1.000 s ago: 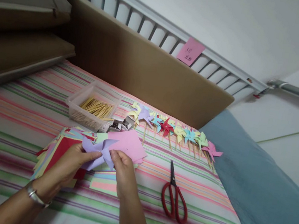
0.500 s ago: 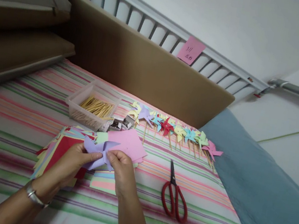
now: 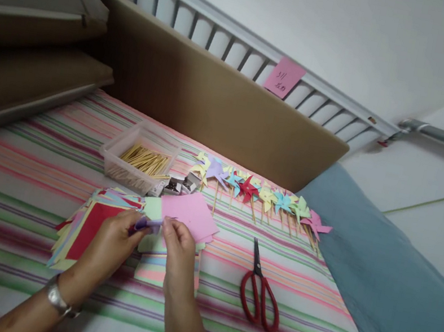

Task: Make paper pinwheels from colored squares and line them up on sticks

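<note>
Between my two hands is a purple paper pinwheel [image 3: 144,224], turned nearly edge-on. My left hand [image 3: 117,236] is closed on its left side, and the fingertips of my right hand [image 3: 179,244] pinch its right side. Most of the paper is hidden by my fingers. Below lie a stack of pink paper squares [image 3: 192,213] and some pale green and striped-looking paper edges [image 3: 151,274]. A fanned pile of coloured paper [image 3: 83,236], red on top, lies beside my left hand. Red-handled scissors [image 3: 258,287] rest to the right of my right hand.
A clear plastic box [image 3: 109,157] holds many thin wooden sticks [image 3: 145,160]. Small open boxes [image 3: 181,183] with dark contents sit against it. Finished pinwheels on sticks [image 3: 249,188] lie in a row near the brown board [image 3: 216,102]. Brown cushion-like stacks [image 3: 28,69] stand at the left.
The purple pinwheel has been tipped from facing me to nearly edge-on. My left hand has turned over it, its back now more toward me. The scissors and papers lie as before.
</note>
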`<state>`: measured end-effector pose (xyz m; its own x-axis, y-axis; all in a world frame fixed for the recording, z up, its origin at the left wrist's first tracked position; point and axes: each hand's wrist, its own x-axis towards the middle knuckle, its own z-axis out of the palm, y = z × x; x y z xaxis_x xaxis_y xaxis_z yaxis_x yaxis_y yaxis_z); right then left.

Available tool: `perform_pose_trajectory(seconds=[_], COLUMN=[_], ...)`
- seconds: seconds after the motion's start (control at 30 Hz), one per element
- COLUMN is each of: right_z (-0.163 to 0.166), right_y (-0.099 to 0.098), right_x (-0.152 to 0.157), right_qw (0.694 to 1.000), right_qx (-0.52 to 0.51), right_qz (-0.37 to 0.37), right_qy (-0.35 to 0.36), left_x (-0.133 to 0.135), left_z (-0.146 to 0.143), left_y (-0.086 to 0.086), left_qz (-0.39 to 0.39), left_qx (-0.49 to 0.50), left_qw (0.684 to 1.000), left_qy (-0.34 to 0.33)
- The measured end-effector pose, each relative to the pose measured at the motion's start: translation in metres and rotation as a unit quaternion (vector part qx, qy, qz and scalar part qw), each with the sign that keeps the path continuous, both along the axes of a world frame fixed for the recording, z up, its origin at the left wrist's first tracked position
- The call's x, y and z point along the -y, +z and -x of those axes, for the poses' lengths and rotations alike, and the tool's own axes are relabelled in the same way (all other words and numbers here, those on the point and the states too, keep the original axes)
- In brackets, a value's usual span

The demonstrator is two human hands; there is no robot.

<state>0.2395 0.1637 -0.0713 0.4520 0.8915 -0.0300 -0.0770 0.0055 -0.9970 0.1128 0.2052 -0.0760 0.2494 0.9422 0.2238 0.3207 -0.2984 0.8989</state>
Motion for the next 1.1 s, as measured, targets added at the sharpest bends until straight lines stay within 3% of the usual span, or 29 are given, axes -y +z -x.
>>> perform_pose_trajectory(seconds=[0.1,0.37,0.6,0.83,0.97,1.1], right_z=[0.005,0.006,0.006,0.003,-0.014,-0.026], right_y=[-0.003,-0.002,-0.007,-0.012,0.000,0.038], right_x=[-0.001,-0.001,-0.003,-0.006,0.000,-0.013], right_qw=[0.999,0.993,0.995,0.999,0.998,0.986], right_qx=[-0.039,-0.112,-0.095,-0.029,0.056,0.155], right_qz=[0.011,0.032,0.034,0.035,0.014,-0.033], right_qy=[0.015,0.008,0.023,0.026,-0.004,-0.042], left_x=[0.003,0.001,0.002,0.003,-0.003,-0.010], left_z=[-0.001,-0.001,-0.001,-0.001,0.007,0.022], left_y=[0.000,-0.011,-0.008,-0.004,-0.001,0.004], left_qz=[-0.067,-0.151,-0.129,-0.051,-0.010,-0.010], left_qx=[-0.050,-0.089,-0.077,-0.031,0.022,0.041], left_qw=[0.995,0.982,0.987,0.997,1.000,0.999], left_qy=[-0.046,-0.065,-0.061,-0.042,-0.004,0.000])
